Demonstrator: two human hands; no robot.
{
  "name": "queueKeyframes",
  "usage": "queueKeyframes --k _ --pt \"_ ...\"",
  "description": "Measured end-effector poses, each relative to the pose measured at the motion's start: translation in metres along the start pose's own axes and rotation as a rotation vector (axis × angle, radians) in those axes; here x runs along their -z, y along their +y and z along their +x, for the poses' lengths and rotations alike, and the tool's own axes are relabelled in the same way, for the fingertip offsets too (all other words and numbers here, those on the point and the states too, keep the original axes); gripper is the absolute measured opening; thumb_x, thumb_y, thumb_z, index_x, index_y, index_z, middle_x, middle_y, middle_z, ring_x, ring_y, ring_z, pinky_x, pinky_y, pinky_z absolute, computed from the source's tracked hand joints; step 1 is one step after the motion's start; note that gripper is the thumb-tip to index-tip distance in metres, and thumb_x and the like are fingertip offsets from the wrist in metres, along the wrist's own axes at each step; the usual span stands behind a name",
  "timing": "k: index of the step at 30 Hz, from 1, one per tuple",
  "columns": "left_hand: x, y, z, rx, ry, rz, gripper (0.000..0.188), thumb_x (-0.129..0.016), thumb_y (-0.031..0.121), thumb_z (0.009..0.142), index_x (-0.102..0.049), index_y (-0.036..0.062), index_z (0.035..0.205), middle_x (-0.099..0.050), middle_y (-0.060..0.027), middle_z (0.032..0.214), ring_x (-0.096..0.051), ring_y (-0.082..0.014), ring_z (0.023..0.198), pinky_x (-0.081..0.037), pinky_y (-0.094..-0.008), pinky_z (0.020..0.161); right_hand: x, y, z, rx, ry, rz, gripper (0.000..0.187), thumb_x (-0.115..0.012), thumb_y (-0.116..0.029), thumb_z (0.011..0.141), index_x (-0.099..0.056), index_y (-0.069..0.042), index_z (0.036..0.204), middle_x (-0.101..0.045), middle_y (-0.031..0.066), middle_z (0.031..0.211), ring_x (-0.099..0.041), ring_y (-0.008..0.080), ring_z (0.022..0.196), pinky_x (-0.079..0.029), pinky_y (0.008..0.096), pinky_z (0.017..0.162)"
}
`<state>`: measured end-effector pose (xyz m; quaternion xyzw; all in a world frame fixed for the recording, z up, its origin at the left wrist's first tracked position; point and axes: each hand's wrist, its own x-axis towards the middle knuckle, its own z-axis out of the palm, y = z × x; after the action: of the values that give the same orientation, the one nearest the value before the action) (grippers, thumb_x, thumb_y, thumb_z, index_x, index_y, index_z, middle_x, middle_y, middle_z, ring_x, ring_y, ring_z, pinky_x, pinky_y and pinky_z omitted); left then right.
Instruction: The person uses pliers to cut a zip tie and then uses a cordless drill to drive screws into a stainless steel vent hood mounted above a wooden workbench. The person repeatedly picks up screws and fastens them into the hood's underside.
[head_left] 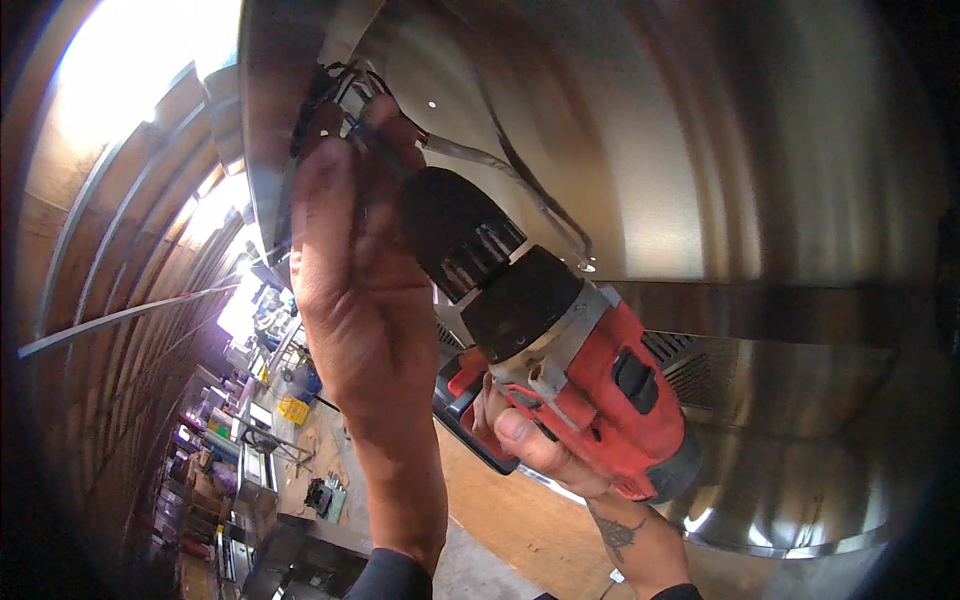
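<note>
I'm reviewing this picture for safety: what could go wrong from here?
The bare left hand is right by the black chuck of the red drill in the right hand; a slip might hurt its fingers. The dark wires near those fingertips might also get snagged or nicked.

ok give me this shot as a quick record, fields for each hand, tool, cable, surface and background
left hand: raised among dark wires; exact grip unclear
right hand: wrapped around the drill's handle
tool: red and black drill, chuck angled up and left, close to the left hand
cable: greyish, against the surface
surface: shiny metal panel
background: cluttered workshop, yellow object at left
</note>
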<state>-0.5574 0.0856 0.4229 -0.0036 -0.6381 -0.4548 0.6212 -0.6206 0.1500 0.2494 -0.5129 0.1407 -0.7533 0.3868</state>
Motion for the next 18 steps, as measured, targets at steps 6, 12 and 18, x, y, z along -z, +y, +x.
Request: queueKeyframes --k 6,12,18 --pt "-0.004 0.006 0.001 0.096 -0.012 -0.094 0.034 -0.057 0.019 0.104 -0.058 0.0010 0.132 -0.069 -0.0148 0.123 -0.068 -0.0190 0.110 -0.057 -0.0310 0.092 0.007 0.008 -0.014 0.046 -0.012 0.012 0.053 -0.073 -0.028 0.088 -0.055 0.007 0.124 -0.059 0.0028 0.072 -0.060 0.0150 0.069 -0.052 0.0349 0.076" --pt "-0.001 0.004 0.008 0.176 -0.098 -0.273 0.034 -0.056 0.017 0.104 -0.059 0.0008 0.133 -0.070 -0.0167 0.123 -0.069 -0.0199 0.110 -0.060 -0.0343 0.091 0.003 0.006 0.007 0.094 -0.018 -0.003 0.053 -0.073 -0.028 0.088 -0.055 0.007 0.124 -0.060 0.0029 0.073 -0.061 0.0151 0.069 -0.052 0.0347 0.076" --pt "0.005 0.005 0.013 0.227 -0.262 -0.320 0.034 -0.054 0.013 0.104 -0.056 0.0003 0.136 -0.066 -0.0159 0.129 -0.064 -0.0211 0.118 -0.054 -0.0361 0.100 -0.009 0.000 0.046 0.138 -0.022 0.009 0.052 -0.073 -0.028 0.088 -0.056 0.006 0.124 -0.061 0.0031 0.074 -0.061 0.0151 0.070 -0.052 0.0346 0.076"
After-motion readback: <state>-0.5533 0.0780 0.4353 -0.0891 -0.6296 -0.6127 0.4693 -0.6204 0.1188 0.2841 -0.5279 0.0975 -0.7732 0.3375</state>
